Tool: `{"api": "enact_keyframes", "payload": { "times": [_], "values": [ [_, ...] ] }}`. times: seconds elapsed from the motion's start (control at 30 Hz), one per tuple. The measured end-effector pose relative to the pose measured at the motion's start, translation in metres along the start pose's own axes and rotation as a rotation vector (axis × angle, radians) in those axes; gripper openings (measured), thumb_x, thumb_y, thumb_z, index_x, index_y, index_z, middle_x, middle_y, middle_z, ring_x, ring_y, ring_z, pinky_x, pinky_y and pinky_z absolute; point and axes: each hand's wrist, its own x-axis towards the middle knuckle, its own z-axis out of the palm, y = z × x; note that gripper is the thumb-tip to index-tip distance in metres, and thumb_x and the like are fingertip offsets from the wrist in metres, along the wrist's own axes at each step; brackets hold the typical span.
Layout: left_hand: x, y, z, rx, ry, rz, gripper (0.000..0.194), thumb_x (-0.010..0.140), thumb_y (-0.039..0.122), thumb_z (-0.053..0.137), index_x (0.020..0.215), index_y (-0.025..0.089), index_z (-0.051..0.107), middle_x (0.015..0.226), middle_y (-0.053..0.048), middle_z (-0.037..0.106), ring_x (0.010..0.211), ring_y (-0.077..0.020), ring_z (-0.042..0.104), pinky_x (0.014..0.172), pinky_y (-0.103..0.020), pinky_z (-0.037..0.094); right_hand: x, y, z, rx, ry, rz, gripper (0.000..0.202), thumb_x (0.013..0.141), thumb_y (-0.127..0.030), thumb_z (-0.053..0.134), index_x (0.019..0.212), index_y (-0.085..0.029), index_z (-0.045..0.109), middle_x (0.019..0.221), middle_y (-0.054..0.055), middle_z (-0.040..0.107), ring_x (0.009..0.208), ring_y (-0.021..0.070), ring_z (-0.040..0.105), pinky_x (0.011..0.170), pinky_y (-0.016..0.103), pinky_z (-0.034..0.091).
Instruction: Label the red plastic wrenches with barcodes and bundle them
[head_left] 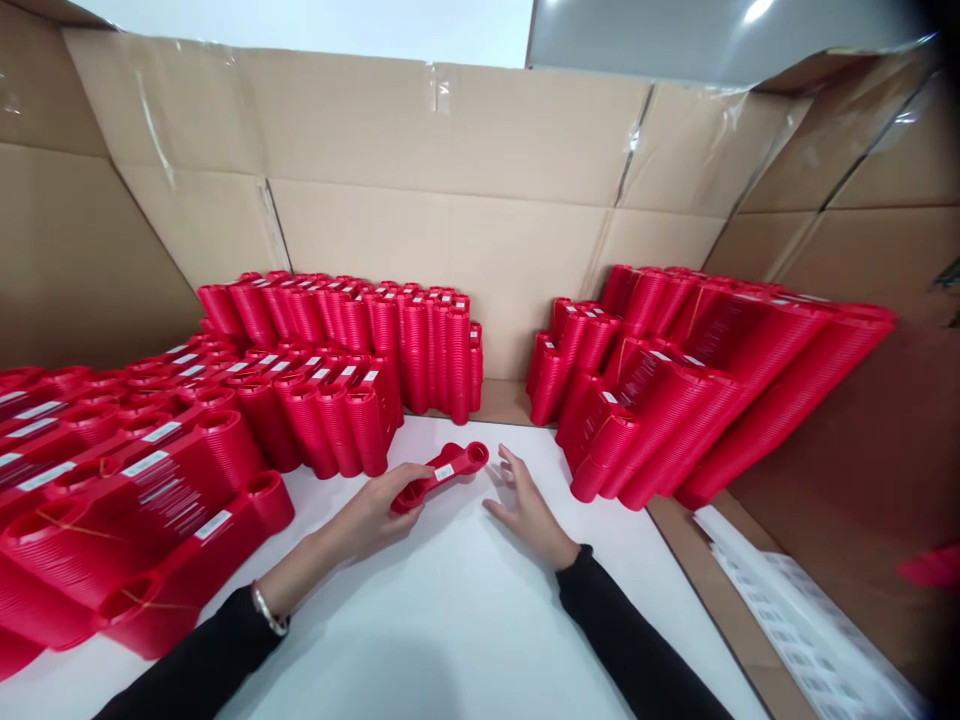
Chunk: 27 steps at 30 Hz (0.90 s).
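Note:
A red plastic piece with a ring at each end and a small white label [444, 472] is gripped at its near left end by my left hand [386, 505]. The piece is tilted, its far ring pointing up and to the right. Beside that far ring, a small gap apart, my right hand [529, 505] has its fingers spread with nothing in them. Both hands are over the white tabletop [450, 620]. What lies under the held piece is partly hidden.
Stacks of like red pieces stand on the left [150, 480], at the back [420, 350] and on the right [667, 420], some bound with bands. Cardboard walls [450, 140] enclose the table. Printed white sheets [795, 620] lie at the right edge.

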Motion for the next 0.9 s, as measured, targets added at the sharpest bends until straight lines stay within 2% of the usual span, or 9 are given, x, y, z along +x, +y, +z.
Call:
{"api": "enact_keyframes", "payload": {
  "times": [0.07,0.1,0.2,0.27,0.4,0.53,0.67,0.77,0.9],
  "values": [
    [-0.002,-0.001,-0.002,-0.051,-0.014,0.017,0.033,0.081,0.018,0.055,0.113,0.023,0.059,0.117,-0.008,0.066,0.098,-0.022,0.065,0.085,-0.031,0.05,0.017,-0.002,0.005,0.037,-0.07,-0.043,0.09,0.072,-0.026,0.074,0.148,-0.024,0.026,0.153,0.014,0.032,0.14,0.0255,0.036,0.113,0.044,0.033],
    [-0.003,-0.001,-0.004,-0.087,-0.005,0.001,0.032,0.08,0.018,0.056,0.112,0.023,0.059,0.115,-0.008,0.066,0.097,-0.022,0.065,0.085,-0.031,0.05,0.025,-0.005,0.007,0.066,-0.105,-0.054,0.089,0.071,-0.027,0.076,0.147,-0.022,0.029,0.151,0.015,0.036,0.139,0.0259,0.038,0.113,0.044,0.033],
    [-0.002,0.001,-0.008,-0.265,0.075,-0.105,0.03,0.079,0.024,0.062,0.109,0.022,0.058,0.106,-0.008,0.068,0.094,-0.0227,0.065,0.084,-0.033,0.051,0.039,-0.019,0.011,0.177,-0.205,-0.086,0.061,0.076,-0.03,0.073,0.13,-0.017,0.049,0.131,0.013,0.058,0.121,0.0243,0.055,0.105,0.04,0.042],
    [0.001,0.0,-0.008,-0.441,0.135,-0.193,0.034,0.079,0.03,0.066,0.11,0.021,0.055,0.109,-0.009,0.066,0.098,-0.0235,0.065,0.085,-0.034,0.052,0.039,-0.025,0.012,0.25,-0.232,-0.09,0.046,0.081,-0.032,0.069,0.121,-0.016,0.055,0.122,0.011,0.063,0.113,0.0226,0.06,0.1,0.037,0.046],
    [0.008,-0.011,0.008,-0.712,0.255,-0.319,0.041,0.079,0.038,0.068,0.113,0.021,0.052,0.115,-0.01,0.064,0.102,-0.024,0.065,0.086,-0.035,0.052,0.021,-0.022,0.012,0.342,-0.146,0.012,0.044,0.085,-0.038,0.065,0.121,-0.018,0.052,0.125,0.011,0.061,0.114,0.0222,0.06,0.099,0.037,0.048],
    [0.016,-0.02,0.033,-0.745,0.364,-0.345,0.037,0.078,0.041,0.067,0.105,0.02,0.052,0.108,-0.007,0.064,0.1,-0.0232,0.064,0.088,-0.035,0.051,-0.001,-0.022,0.015,0.421,-0.06,0.098,0.052,0.09,-0.049,0.056,0.133,-0.023,0.041,0.136,0.011,0.054,0.123,0.0222,0.055,0.102,0.038,0.047],
    [0.023,-0.011,0.052,-0.74,0.458,-0.376,0.033,0.077,0.04,0.065,0.1,0.021,0.05,0.102,-0.005,0.063,0.093,-0.0219,0.064,0.083,-0.033,0.05,-0.007,-0.031,0.019,0.479,0.095,0.157,0.065,0.088,-0.058,0.053,0.14,-0.024,0.033,0.145,0.011,0.047,0.128,0.0243,0.051,0.104,0.038,0.046],
    [0.024,-0.001,0.061,-0.764,0.457,-0.373,0.031,0.077,0.038,0.063,0.1,0.022,0.048,0.098,-0.003,0.063,0.086,-0.0203,0.064,0.077,-0.032,0.051,-0.004,-0.032,0.021,0.502,0.237,0.201,0.061,0.089,-0.06,0.049,0.134,-0.02,0.042,0.135,0.013,0.056,0.117,0.0254,0.059,0.1,0.039,0.049],
    [0.024,0.006,0.066,-0.799,0.43,-0.359,0.027,0.08,0.038,0.059,0.098,0.023,0.045,0.092,0.0,0.062,0.076,-0.0174,0.063,0.071,-0.029,0.05,-0.003,-0.025,0.019,0.427,0.272,0.185,0.053,0.092,-0.059,0.044,0.127,-0.019,0.051,0.129,0.011,0.061,0.117,0.0249,0.058,0.101,0.039,0.047]
  ]
}}
